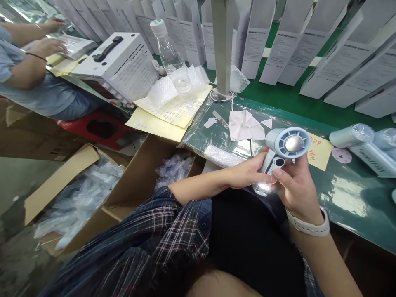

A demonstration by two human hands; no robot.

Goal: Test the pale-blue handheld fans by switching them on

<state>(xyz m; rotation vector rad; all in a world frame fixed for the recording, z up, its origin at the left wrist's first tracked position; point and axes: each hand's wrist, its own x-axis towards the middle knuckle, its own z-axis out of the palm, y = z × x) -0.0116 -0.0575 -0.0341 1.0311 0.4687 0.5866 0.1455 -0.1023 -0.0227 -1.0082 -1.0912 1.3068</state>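
Note:
Over the front edge of the bench, both hands hold a light blue handheld fan with a round slotted head and a silver centre. My left hand is closed around the lower handle from the left side. From the right, my right hand grips it, thumb lying beside the dark oval on the handle and fingers behind the head. A white cloth lies on the bench just beyond the fan. Beside the fan, a yellow note with red writing is partly hidden by my right hand.
Light blue fans lie at the right. White boxes line the back behind a metal post. A bottle stands on yellow sticker sheets, near a white device. Cartons hold plastic bags; another person's hand works far left.

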